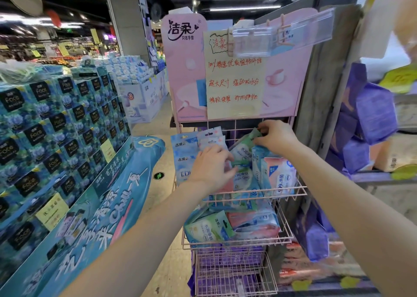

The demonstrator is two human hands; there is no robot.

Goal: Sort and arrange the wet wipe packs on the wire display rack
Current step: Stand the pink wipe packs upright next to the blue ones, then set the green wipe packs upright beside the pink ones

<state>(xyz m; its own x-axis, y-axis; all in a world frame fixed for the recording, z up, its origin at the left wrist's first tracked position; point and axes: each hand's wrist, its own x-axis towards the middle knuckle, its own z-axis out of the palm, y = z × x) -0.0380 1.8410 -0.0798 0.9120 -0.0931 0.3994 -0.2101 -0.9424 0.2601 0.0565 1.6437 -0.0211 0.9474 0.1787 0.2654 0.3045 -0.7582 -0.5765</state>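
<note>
A pink wire display rack [291,189] stands in front of me, its top basket full of wet wipe packs. My right hand [276,136] pinches the top corner of a green-and-white pack [242,146] leaning at the back of the basket. My left hand [212,167] reaches in over the middle packs, fingers spread and touching a green-edged pack [242,176]. Blue packs [184,159] stand upright at the left. A pink-and-blue pack [279,177] stands at the front right. The second basket [285,231] holds a jumble of green, pink and blue packs.
A pink header board [185,71] with a handwritten sign rises behind the basket. Lower baskets [234,272] hold purple packs. A stack of blue tissue boxes [56,138] fills the left. Shelves with purple packs [374,113] stand on the right. The floor aisle [158,125] runs between.
</note>
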